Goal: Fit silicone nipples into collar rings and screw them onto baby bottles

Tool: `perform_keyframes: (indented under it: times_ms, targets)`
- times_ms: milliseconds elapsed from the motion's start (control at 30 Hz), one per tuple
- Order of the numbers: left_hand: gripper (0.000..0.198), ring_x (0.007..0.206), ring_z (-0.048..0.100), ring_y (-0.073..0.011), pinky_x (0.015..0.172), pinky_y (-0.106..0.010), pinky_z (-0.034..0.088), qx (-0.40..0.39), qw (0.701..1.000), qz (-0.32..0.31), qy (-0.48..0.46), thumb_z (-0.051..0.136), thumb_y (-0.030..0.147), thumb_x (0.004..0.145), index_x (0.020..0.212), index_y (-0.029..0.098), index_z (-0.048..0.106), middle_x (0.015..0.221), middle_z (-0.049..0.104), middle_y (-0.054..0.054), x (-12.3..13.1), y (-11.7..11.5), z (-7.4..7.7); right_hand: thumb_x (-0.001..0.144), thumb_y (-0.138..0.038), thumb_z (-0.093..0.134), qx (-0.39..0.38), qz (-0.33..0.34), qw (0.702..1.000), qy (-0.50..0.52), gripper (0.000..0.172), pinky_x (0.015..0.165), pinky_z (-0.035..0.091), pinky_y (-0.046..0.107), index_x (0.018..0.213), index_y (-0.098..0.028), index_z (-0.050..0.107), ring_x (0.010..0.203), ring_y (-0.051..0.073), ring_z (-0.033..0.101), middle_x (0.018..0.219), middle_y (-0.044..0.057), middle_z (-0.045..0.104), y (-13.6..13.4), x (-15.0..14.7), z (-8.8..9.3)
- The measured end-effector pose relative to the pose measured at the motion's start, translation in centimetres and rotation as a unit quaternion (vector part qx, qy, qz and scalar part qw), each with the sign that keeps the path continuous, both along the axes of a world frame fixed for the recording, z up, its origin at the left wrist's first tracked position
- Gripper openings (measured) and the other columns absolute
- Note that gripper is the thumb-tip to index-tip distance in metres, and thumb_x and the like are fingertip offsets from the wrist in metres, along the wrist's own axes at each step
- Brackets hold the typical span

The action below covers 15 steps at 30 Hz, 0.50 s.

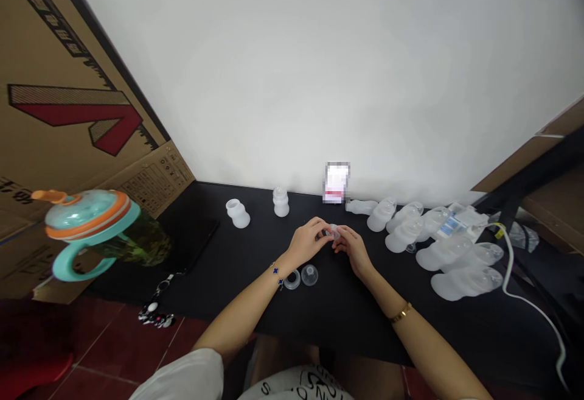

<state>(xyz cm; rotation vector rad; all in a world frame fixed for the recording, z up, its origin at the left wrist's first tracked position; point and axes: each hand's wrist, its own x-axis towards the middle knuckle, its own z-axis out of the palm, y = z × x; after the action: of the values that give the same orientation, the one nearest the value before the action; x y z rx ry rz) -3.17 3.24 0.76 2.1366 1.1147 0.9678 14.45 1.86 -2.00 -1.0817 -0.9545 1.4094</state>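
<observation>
Between the fingertips of both hands is a small translucent piece, which looks like a baby bottle nipple; fingers cover part of it. My left hand pinches it from the left, and my right hand closes on it from the right. On the black table below them lie a clear dome cap and, beside my left wrist, a pale screw ring. Farther back, an open white bottle has no top on. A capped white bottle stands to its right.
Several capped bottles are grouped at the right, near a white cable. A lit phone leans on the wall. At the left are a large teal-handled cup, a dark tablet-like slab, a beaded keychain and a cardboard box.
</observation>
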Motion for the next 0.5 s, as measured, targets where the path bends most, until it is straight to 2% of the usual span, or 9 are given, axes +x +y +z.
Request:
perform_keyframes:
  times_ms: [267, 500]
  targets:
    - [0.01, 0.078, 0.063, -0.0108, 0.072, -0.022, 0.05, 0.008, 1.0, -0.012, 0.002, 0.061, 0.029, 0.094, 0.093, 0.023, 0.069, 0.102, 0.065, 0.0, -0.11, 0.08, -0.17, 0.074, -0.055, 0.078, -0.003, 0.002, 1.0, -0.014, 0.037, 0.05, 0.048, 0.024, 0.085, -0.02, 0.072, 0.057, 0.014, 0.061, 0.073, 0.001, 0.068, -0.08, -0.17, 0.33]
    - [0.011, 0.076, 0.06, -0.011, 0.072, -0.023, 0.047, 0.029, 0.999, -0.015, 0.03, 0.058, 0.028, 0.095, 0.094, 0.024, 0.068, 0.1, 0.064, 0.001, -0.21, -0.07, 0.24, 0.076, -0.053, 0.077, -0.001, 0.008, 1.0, -0.017, 0.034, 0.051, 0.047, 0.024, 0.084, -0.02, 0.073, 0.058, 0.013, 0.061, 0.074, 0.002, 0.069, -0.16, -0.15, 0.46]
